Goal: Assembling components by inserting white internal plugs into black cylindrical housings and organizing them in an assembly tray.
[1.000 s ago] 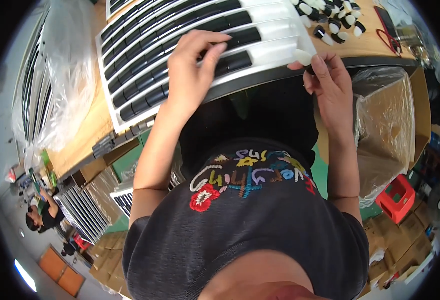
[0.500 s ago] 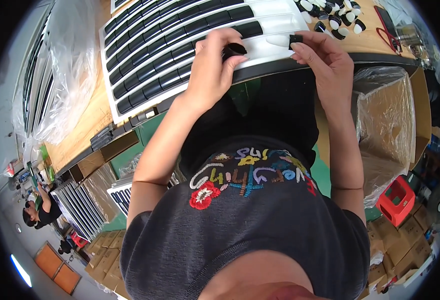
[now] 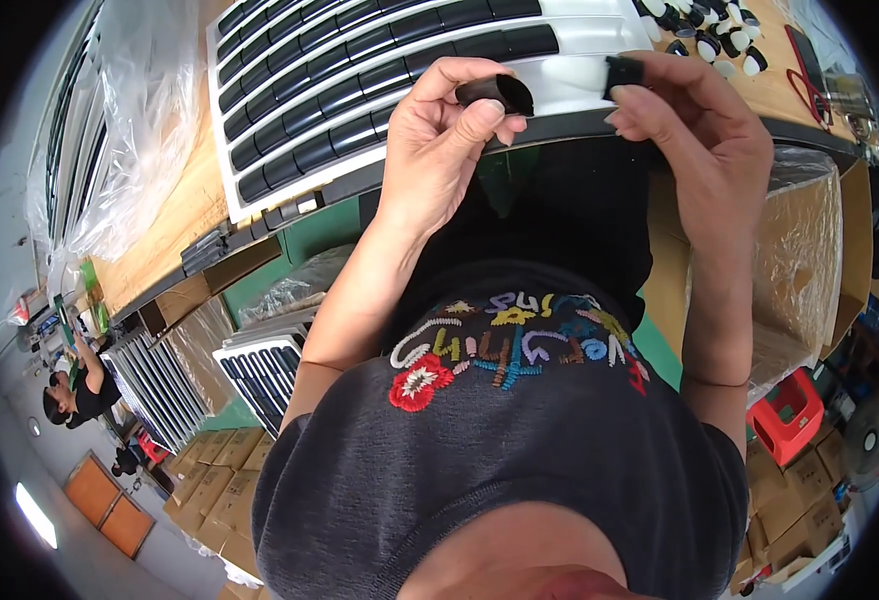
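My left hand (image 3: 430,150) grips a short black hollow tube (image 3: 505,93) between thumb and fingers, its open end turned to the right. In my right hand (image 3: 715,140) a small black-collared plug with a white rounded end (image 3: 625,75) is pinched; the white end points left, toward the tube, and is slightly blurred. The two pieces are apart. Just beyond my hands lies a white tray (image 3: 605,35) with rows of glossy black tubes (image 3: 325,145) in its grooves.
Loose black-and-white plugs (image 3: 725,42) lie on the wooden table (image 3: 150,270) at the far right, near red-handled scissors (image 3: 815,98). A plastic-lined carton (image 3: 795,255) stands below the table's right side, with a red stool (image 3: 788,412) behind it. Clear plastic sheeting (image 3: 150,150) hangs at left. Another person (image 3: 85,390) works far left.
My left hand has moved right and turned, showing more of the black tube. The right hand has moved right and nearer me with the plug. The view has shifted slightly.
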The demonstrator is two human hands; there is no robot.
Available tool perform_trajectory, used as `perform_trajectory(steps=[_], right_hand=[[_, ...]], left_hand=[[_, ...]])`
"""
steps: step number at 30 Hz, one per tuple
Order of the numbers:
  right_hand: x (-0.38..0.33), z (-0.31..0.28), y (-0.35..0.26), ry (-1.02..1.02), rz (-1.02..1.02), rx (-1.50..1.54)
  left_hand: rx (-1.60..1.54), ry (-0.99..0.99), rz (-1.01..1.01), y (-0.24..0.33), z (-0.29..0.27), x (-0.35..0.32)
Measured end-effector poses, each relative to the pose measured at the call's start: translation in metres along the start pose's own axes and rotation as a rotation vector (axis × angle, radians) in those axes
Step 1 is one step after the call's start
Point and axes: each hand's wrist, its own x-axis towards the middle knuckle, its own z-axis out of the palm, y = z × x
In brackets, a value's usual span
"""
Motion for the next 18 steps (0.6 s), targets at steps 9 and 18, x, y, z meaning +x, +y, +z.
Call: perform_trajectory(steps=[9,18], right_hand=[[0.013,-0.004,0.072,0.165,0.097,-0.219],[0.03,-0.018,0.099,0.233,-0.145,-0.367]], left_hand=[[0.098,0.383,0.221,0.056,-0.055,-0.07],[-0.217,1.627,0.916,0.147,-0.248,-0.301]])
